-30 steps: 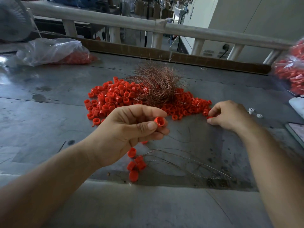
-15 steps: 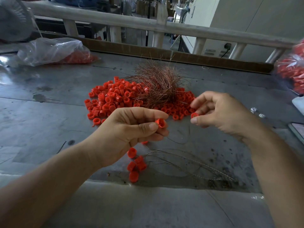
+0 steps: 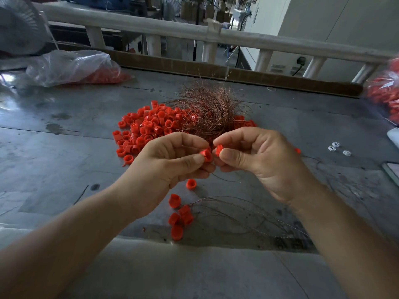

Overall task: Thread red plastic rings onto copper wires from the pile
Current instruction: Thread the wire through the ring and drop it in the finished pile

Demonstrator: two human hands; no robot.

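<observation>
Our left hand (image 3: 170, 162) pinched a ring (image 3: 205, 155), our right hand (image 3: 261, 158) a second ring (image 3: 219, 149) — a clear bag (image 3: 69, 65) on the table (image 3: 64, 169) held red rings (image 3: 103, 77).

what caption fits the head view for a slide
Left hand pinches one red ring, right hand a second ring, in front of the ring pile and copper wire tangle.
</observation>
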